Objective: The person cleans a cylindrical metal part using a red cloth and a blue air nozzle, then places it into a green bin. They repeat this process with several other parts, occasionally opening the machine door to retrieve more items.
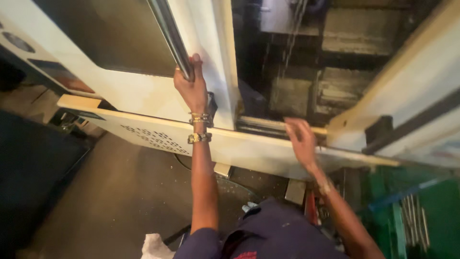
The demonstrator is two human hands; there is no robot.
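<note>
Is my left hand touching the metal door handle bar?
Touching: the head view shows the left hand wrapped around the metal handle bar, its fingers closed over it.

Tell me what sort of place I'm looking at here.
Most likely a machine shop. The left hand grips the steel bar handle of a cream sliding machine door, the right hand rests at the sill, dark grimy machine insides show behind, and the stained concrete floor lies below.

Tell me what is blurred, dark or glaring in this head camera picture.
Head view: the right hand is smeared by motion blur at the machine's sill; the left hand, gripping the metal door handle, is sharper; the handle carries a bright streak of glare; the machine interior is dim and murky; straight edges tilt and bow from the wide lens.
</note>
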